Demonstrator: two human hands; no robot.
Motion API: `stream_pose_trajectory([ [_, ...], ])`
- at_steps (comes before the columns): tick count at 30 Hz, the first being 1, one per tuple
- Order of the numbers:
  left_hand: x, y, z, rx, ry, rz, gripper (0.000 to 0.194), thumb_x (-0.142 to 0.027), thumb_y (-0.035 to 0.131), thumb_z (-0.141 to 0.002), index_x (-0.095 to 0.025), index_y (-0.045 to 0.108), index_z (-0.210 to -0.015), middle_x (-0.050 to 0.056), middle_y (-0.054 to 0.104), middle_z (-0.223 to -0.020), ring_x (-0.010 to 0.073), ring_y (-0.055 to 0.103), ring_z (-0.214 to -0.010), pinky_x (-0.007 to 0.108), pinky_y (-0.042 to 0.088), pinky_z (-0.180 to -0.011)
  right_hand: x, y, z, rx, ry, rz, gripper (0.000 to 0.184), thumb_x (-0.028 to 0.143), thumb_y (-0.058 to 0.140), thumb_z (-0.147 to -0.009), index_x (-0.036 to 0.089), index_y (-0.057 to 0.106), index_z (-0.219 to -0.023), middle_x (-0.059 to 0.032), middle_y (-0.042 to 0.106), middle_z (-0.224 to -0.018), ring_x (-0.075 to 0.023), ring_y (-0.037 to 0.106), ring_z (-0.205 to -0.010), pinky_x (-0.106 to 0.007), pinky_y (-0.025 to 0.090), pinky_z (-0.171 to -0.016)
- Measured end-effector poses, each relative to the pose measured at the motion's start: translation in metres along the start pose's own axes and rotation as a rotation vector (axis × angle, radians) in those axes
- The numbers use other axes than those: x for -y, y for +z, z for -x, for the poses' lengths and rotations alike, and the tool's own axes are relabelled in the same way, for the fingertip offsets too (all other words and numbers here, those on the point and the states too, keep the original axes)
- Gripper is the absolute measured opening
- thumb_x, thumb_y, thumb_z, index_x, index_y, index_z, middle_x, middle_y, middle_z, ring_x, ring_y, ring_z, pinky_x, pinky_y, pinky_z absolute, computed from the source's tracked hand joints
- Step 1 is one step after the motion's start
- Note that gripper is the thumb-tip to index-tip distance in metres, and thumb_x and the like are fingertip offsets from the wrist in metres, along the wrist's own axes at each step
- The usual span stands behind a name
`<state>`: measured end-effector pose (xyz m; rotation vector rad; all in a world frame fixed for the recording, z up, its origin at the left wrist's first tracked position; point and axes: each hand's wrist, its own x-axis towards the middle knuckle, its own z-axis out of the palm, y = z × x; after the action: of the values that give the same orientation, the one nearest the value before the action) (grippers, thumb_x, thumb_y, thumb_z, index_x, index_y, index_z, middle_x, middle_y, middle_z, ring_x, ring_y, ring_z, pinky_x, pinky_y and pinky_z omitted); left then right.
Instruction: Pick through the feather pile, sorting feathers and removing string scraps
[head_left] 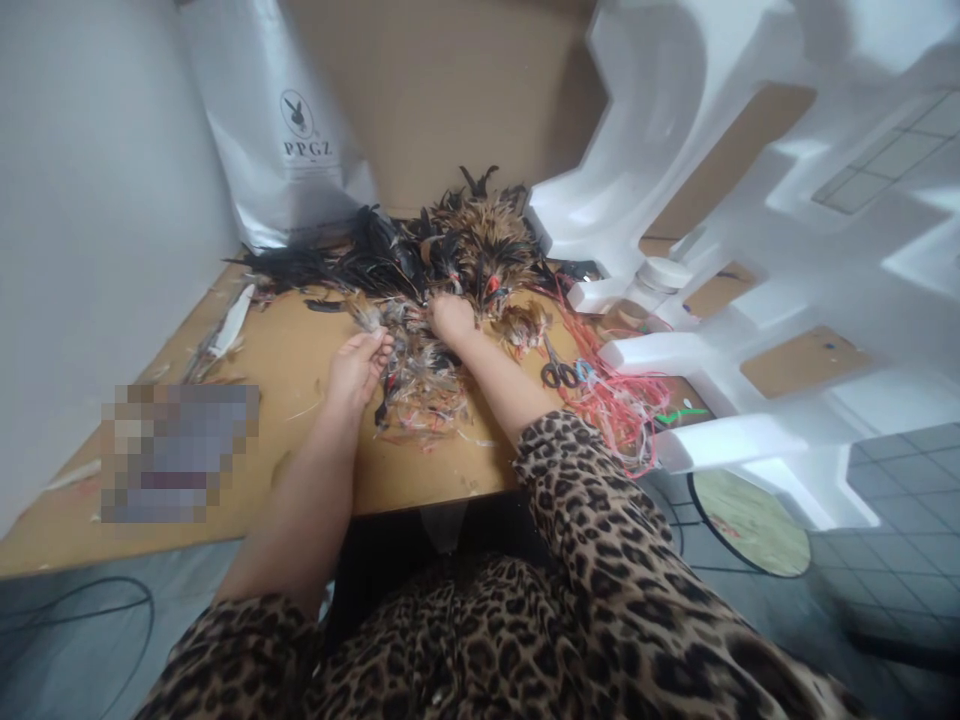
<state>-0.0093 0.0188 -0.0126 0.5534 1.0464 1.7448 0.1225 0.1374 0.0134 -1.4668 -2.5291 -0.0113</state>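
Observation:
A heap of dark and brown feathers (450,250) lies at the back of a cardboard work surface (292,360). My right hand (451,318) reaches into its front edge with fingers curled closed among the feathers; what they grip is hidden. My left hand (358,366) rests beside it on the left, fingers bent and pressed onto a small bundle of pale feathers and thin strands (420,385). Both arms wear leopard-print sleeves.
Small scissors (561,374) lie right of my right arm beside a tangle of red and pink strings (619,405). White foam packaging (750,250) fills the right side. A white bag (277,120) stands at the back left. A white feather (232,320) lies at left.

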Motion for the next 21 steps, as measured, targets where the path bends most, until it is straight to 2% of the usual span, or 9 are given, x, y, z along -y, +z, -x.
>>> stream_pose_trajectory([
  [3,0.001,0.001,0.000,0.005,-0.017,0.006,0.012,-0.018,0.072,-0.066,-0.011,0.065,-0.073,0.002,0.064,-0.066,0.0029,0.053,-0.052,0.012,0.038,-0.047,-0.004,-0.006,0.007,0.051,0.069,-0.089,0.033,0.030,0.039,-0.087,0.018,0.067,-0.101,-0.0131,0.067,-0.102,-0.0237,0.062,-0.096,-0.033,0.046,-0.082],
  [6,0.001,0.002,0.001,0.002,-0.020,0.007,0.012,-0.018,0.073,-0.065,-0.011,0.065,-0.072,0.002,0.064,-0.065,0.0029,0.053,-0.052,0.012,0.038,-0.047,-0.008,-0.009,0.010,0.029,0.045,-0.094,0.032,0.026,0.039,-0.086,0.020,0.067,-0.100,-0.0117,0.067,-0.104,-0.0242,0.062,-0.098,-0.035,0.046,-0.085],
  [10,-0.001,0.002,0.002,-0.011,-0.017,0.008,0.011,-0.018,0.072,-0.066,-0.011,0.065,-0.071,0.002,0.063,-0.064,0.0030,0.053,-0.051,0.012,0.038,-0.046,-0.005,-0.006,0.007,0.032,-0.027,-0.029,0.032,0.022,0.041,-0.084,0.017,0.068,-0.101,-0.0150,0.065,-0.109,-0.0272,0.060,-0.102,-0.040,0.045,-0.087],
  [16,0.000,0.000,0.000,-0.005,-0.014,-0.006,0.014,-0.019,0.074,-0.064,-0.011,0.065,-0.073,0.002,0.064,-0.065,0.0030,0.053,-0.052,0.012,0.038,-0.046,0.003,0.002,0.001,0.069,-0.058,0.065,0.032,0.012,0.043,-0.081,0.009,0.068,-0.100,-0.0222,0.066,-0.103,-0.0294,0.062,-0.100,-0.043,0.045,-0.086],
  [19,0.001,0.000,0.000,0.003,-0.011,-0.005,0.015,-0.020,0.074,-0.065,-0.011,0.064,-0.072,0.002,0.064,-0.066,0.0028,0.053,-0.051,0.012,0.038,-0.046,0.001,-0.001,0.001,0.073,-0.012,-0.001,0.028,0.013,0.047,-0.079,0.008,0.069,-0.097,-0.0228,0.067,-0.100,-0.0283,0.063,-0.096,-0.040,0.046,-0.084],
  [21,0.001,0.000,-0.001,0.012,-0.015,-0.001,0.014,-0.019,0.074,-0.065,-0.011,0.064,-0.072,0.002,0.064,-0.066,0.0027,0.053,-0.052,0.011,0.038,-0.046,-0.003,-0.004,0.003,0.058,0.033,-0.140,0.024,0.018,0.051,-0.078,0.010,0.070,-0.091,-0.0191,0.069,-0.094,-0.0259,0.064,-0.090,-0.036,0.047,-0.080],
])
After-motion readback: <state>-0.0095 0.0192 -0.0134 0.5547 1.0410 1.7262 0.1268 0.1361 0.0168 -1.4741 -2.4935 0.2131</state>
